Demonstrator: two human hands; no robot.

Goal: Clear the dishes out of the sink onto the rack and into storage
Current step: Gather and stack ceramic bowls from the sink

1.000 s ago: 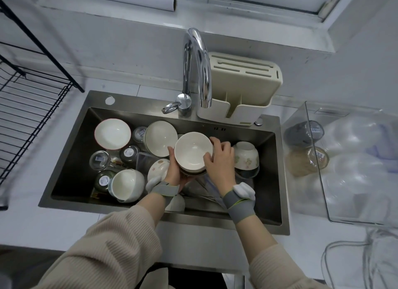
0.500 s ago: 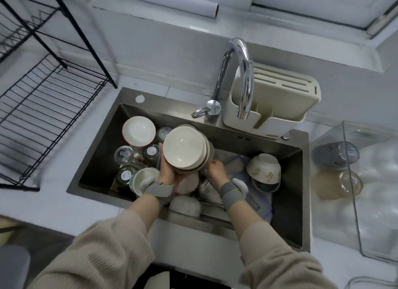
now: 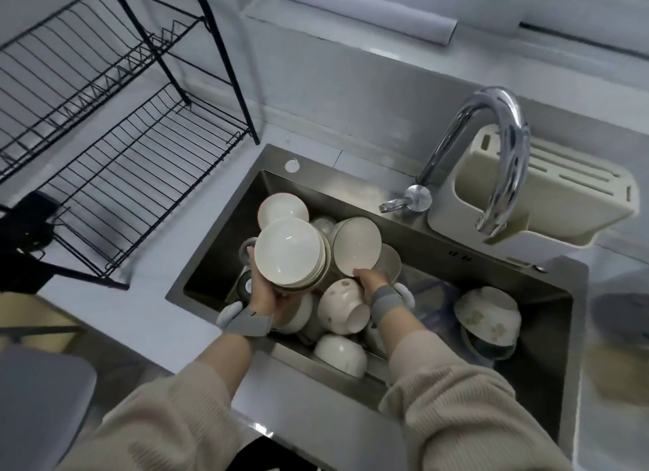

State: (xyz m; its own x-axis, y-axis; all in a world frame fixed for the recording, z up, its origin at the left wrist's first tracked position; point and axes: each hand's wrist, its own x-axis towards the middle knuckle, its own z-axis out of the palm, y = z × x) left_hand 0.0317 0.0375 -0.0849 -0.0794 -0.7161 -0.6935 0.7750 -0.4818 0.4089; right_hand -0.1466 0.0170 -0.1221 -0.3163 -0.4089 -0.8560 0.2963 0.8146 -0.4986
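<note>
White bowls [image 3: 286, 254] are sitting stacked in our left hand [image 3: 265, 295] over the sink [image 3: 404, 240]. Our right hand [image 3: 372, 281] is gripping another bowl [image 3: 356, 247]. We should be lifting slowly toward the rack [image 3: 133, 175].

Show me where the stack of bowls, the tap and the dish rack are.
stack of bowls [image 3: 286, 256]: head view, inside of the top bowl.
tap [image 3: 507, 126]: head view, top of the curved spout.
dish rack [image 3: 140, 175]: head view, wires of the lower shelf.
</note>
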